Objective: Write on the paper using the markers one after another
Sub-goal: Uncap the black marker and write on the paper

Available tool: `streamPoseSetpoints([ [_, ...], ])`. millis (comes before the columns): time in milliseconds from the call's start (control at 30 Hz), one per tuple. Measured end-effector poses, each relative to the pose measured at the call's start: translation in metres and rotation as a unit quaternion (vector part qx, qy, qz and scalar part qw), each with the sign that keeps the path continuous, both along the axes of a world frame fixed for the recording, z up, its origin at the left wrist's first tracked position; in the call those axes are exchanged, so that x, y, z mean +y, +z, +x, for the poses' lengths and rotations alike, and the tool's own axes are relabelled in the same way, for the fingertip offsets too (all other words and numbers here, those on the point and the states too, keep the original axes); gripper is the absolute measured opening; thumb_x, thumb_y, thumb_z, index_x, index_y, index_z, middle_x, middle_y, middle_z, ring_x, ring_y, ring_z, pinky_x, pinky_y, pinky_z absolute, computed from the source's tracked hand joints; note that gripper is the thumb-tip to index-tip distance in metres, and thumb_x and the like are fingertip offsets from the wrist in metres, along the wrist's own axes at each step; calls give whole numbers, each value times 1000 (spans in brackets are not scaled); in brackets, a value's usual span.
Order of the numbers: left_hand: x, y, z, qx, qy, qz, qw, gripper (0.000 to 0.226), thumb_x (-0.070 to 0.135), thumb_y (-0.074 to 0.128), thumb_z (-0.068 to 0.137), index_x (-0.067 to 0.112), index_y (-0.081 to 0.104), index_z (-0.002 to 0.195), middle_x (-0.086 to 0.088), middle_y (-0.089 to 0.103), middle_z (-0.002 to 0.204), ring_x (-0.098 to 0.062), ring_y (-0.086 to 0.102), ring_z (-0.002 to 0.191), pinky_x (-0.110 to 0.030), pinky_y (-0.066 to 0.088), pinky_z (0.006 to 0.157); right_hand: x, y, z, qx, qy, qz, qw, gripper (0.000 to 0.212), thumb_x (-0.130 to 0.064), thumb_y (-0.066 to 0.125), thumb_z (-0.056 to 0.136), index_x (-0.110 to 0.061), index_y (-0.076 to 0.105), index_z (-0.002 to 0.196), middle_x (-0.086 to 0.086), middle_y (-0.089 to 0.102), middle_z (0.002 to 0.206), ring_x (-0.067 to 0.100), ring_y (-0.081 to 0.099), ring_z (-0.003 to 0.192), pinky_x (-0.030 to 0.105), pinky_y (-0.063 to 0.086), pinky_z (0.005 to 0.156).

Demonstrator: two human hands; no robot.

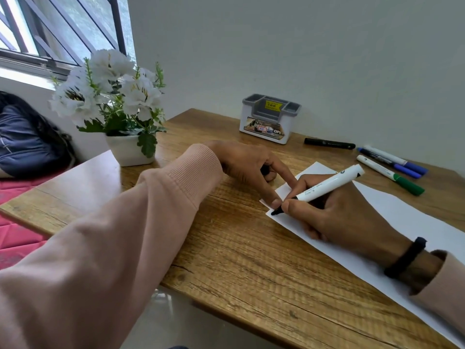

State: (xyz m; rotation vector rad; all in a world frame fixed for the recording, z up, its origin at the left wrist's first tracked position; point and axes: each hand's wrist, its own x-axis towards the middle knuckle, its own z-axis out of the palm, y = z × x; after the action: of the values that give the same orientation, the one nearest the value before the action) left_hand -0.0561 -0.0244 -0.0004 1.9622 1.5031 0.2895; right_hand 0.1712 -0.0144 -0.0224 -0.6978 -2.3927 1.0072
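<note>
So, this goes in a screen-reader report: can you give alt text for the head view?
A right hand holds a black-tipped marker to a white paper on a wooden table, while the left hand pins the paper's corner. Spare markers lie beyond it.
</note>
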Motion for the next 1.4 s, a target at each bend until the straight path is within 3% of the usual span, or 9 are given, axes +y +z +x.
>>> streamPoseSetpoints([
  [200,-1,1,0,-8,7,-5,1000,52,33,82,85,43,63,133,-6,46,85,-5,40,64,-17,33,56,0,3,-1,-4,-7,-20,1000,23,-28,75,82,-5,71,78,14,65,51,14,57,42,15,44,45],
  [367,-2,2,1,-7,3,-6,1000,54,29,81,86,39,62,137,-9,47,87,-6,41,65,-12,34,54,3,3,1,12,-19,-44,999,9,-8,71,89,-3,70,82,8,65,50,14,58,40,21,45,41],
  [667,0,0,0,-12,7,-16,1000,50,32,81,86,46,62,130,-5,48,85,-6,41,66,-18,35,59,1,1,1,4,-5,-16,1000,18,-23,76,87,-7,71,79,12,65,51,12,57,42,16,45,46],
  [867,1,0,-1,-14,6,-13,1000,49,30,80,87,45,63,130,-6,47,86,-2,41,62,-11,35,53,4,0,1,25,-15,-21,999,9,-6,73,90,-5,71,81,8,63,48,11,56,39,17,43,42],
  [1033,0,0,-2,-10,-2,-6,1000,52,27,80,87,38,63,135,-9,47,88,-6,40,65,-10,35,53,5,1,4,53,-5,-36,998,14,1,71,91,-11,77,88,11,65,52,16,58,43,23,47,43],
  [1133,0,0,-2,-7,-3,-9,1000,55,29,80,87,39,61,138,-8,48,89,-9,43,70,-16,37,60,5,1,3,69,7,-72,995,8,-9,74,93,-11,80,87,16,65,55,22,59,47,27,48,45],
  [1233,0,-1,-2,-6,-4,-14,1000,55,31,80,87,42,61,137,-8,48,91,-16,44,77,-25,36,66,7,0,3,75,-10,-64,995,20,-28,74,93,-9,79,86,16,65,56,24,58,47,25,48,45],
  [1333,1,-2,-3,-14,-10,-11,1000,54,30,80,87,38,63,137,-7,47,87,-11,41,69,-21,35,61,7,0,4,65,0,-41,997,7,-7,76,90,-12,78,85,7,69,59,16,61,51,30,49,50],
  [1400,1,-2,-4,-17,-8,-12,1000,54,29,80,87,37,63,138,-7,46,87,-10,41,68,-20,35,60,6,0,4,61,8,-24,998,13,-1,77,85,-13,79,83,4,71,63,13,60,55,33,48,54],
])
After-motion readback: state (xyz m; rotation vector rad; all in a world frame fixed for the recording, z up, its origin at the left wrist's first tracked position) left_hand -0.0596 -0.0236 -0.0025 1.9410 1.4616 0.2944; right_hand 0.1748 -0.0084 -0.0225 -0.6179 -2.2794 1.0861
